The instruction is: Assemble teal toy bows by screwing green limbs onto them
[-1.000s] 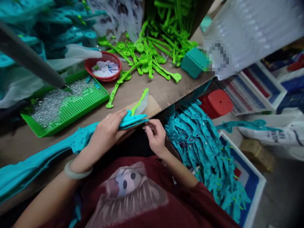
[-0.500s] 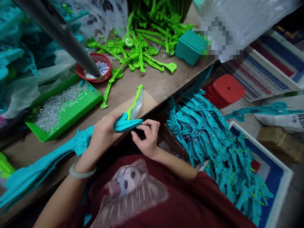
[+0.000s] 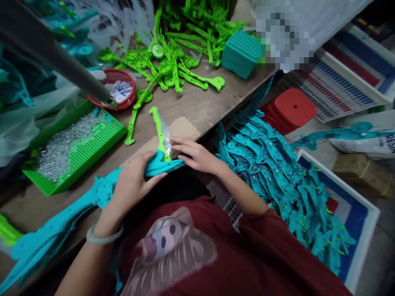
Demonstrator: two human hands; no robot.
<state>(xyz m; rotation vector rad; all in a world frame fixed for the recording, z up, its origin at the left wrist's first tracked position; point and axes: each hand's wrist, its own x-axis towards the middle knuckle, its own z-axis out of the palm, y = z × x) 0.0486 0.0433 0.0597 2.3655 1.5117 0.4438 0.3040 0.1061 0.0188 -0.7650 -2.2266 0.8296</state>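
Observation:
My left hand (image 3: 131, 179), a pale bangle at its wrist, is wrapped over a long turquoise plastic part (image 3: 101, 191) along the table's front edge. Its thumb lies along the near side, close to the forked end. From this end a bright green plastic strip (image 3: 158, 125) with a clear blade-like piece (image 3: 167, 139) sticks up and away. My right hand (image 3: 199, 156) has its fingers stretched out and touching the clear piece and the tip of the turquoise part. Beneath them is a flat tan board (image 3: 183, 128). Whether the strip sits inside the turquoise part is hidden.
A green perforated tray (image 3: 83, 166) of small metal pieces and a red basket (image 3: 131, 96) stand left. Green parts (image 3: 182, 74) pile up behind, beside a teal basket (image 3: 239, 57). Turquoise parts (image 3: 277, 185) fill a crate at right, near a red stool (image 3: 294, 109). A grey pole crosses upper left.
My right hand has gone from curled fingers at the turquoise tip to stretched fingers on the clear piece. The green strip leaned right and now leans left. My left thumb shows along the near side.

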